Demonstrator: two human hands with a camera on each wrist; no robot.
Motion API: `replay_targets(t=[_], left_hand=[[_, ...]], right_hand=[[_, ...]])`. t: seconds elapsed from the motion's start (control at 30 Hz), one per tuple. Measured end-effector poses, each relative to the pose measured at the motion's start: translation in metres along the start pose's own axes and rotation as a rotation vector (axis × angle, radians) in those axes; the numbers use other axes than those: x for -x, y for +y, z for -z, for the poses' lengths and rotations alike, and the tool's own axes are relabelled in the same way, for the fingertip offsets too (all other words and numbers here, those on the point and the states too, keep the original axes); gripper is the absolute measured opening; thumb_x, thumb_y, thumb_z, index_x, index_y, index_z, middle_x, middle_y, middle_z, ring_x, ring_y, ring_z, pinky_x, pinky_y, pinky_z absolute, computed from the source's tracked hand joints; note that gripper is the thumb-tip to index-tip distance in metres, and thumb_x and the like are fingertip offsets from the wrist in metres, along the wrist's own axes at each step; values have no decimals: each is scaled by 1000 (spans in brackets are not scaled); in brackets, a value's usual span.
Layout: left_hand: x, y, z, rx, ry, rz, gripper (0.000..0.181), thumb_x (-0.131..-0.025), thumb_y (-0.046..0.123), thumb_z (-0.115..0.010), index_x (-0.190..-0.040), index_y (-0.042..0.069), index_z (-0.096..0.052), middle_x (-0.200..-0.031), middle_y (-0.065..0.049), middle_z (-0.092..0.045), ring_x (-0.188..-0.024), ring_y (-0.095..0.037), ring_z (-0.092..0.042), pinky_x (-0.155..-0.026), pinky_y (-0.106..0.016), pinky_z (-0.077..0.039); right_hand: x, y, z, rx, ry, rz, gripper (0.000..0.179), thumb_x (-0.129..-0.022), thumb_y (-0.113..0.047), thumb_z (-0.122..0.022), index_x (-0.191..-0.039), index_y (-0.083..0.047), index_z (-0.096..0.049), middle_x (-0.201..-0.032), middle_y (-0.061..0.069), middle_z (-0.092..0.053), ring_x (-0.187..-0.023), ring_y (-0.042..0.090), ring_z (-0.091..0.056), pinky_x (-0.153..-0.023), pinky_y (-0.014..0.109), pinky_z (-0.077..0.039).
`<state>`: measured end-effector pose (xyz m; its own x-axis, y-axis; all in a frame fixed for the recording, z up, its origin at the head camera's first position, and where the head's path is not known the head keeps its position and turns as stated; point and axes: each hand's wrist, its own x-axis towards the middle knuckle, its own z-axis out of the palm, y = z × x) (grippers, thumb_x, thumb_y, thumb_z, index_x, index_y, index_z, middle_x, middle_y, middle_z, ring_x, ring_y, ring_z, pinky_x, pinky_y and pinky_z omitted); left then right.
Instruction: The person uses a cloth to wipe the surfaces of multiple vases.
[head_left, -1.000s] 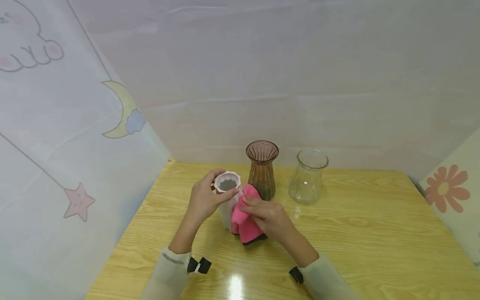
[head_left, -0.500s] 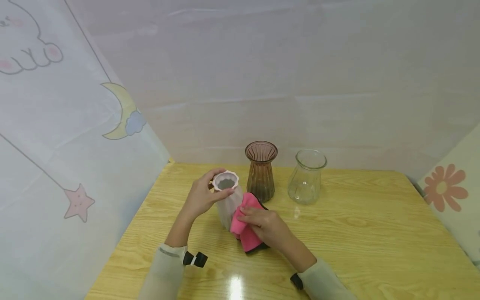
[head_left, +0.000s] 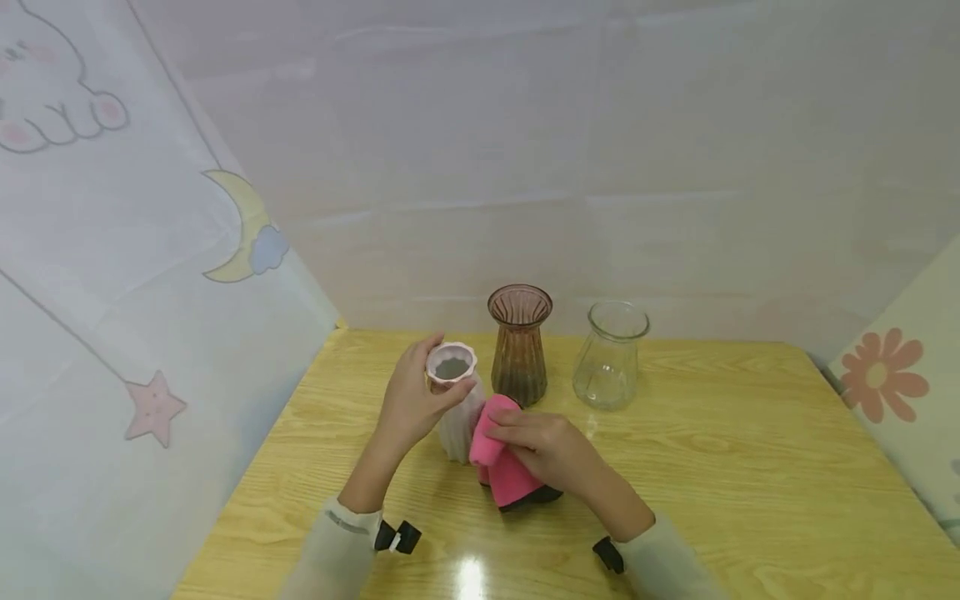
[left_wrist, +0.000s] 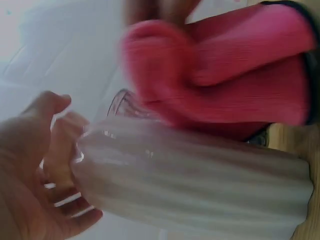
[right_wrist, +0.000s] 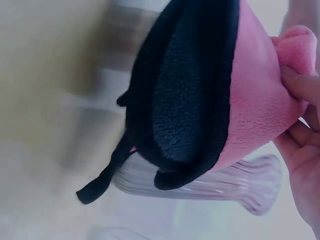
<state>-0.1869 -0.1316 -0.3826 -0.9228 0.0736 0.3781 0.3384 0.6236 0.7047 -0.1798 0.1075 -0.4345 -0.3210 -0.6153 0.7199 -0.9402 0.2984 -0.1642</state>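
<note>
A white ribbed vase [head_left: 456,425] with a scalloped rim stands on the table. My left hand [head_left: 414,398] grips it around its neck, thumb on the near side. In the left wrist view its fluted side [left_wrist: 200,175] shows, with the fingers curved about the top. My right hand [head_left: 557,450] pinches a bunched pink cloth [head_left: 513,479] against or very near the vase's right side. The right wrist view shows the cloth's dark lining and edging [right_wrist: 185,95], with a dark loop [right_wrist: 102,180] hanging from it.
Behind the cloth stands a purple-brown ribbed glass vase [head_left: 520,358]. To its right is a clear glass vase [head_left: 606,371]. Both are on the wooden table [head_left: 720,467], close to the pale backdrop [head_left: 600,167].
The cloth in my right hand slid down the white vase's side, then shifted slightly right. The vase leaned a little half a second ago and now stands straighter, still in my left hand.
</note>
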Motion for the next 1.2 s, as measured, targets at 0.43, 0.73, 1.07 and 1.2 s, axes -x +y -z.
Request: replay_targets(t=[0.43, 0.73, 1.07, 1.2], left_hand=[[0, 11, 3, -124, 12, 61, 75, -85, 45, -81, -141, 4, -54, -127, -14, -63, -105, -30, -64, -86, -48, -53], [1, 7, 7, -117, -2, 18, 72, -83, 44, -83, -139, 7, -58, -120, -10, -68, -97, -25, -64, -79, -42, -52], [-2, 0, 13, -139, -26, -37, 67, -81, 40, -84, -137, 10, -61, -107, -4, -71, -81, -14, -62, -69, -32, -50], [-4, -6, 15, -110, -66, -42, 66, -82, 38, -84, -138, 11, -60, -111, -4, -71, -89, -18, -67, -73, -35, -55]], right_hand=[[-41, 13, 15, 10, 68, 11, 37, -77, 3, -83, -112, -7, -79, -114, 12, -75, -106, 25, -72, -88, 37, -58], [-35, 12, 0, -19, 85, -32, 32, -79, 2, -81, -110, -7, -80, -113, 13, -74, -107, 24, -72, -89, 36, -57], [-18, 5, -18, -16, 94, -73, 31, -78, 4, -82, -107, -7, -80, -115, 15, -73, -108, 26, -71, -89, 36, -57], [-10, 2, -25, -13, 94, -82, 30, -78, 4, -82, -106, -7, -81, -113, 15, -74, -108, 27, -71, -87, 36, -58]])
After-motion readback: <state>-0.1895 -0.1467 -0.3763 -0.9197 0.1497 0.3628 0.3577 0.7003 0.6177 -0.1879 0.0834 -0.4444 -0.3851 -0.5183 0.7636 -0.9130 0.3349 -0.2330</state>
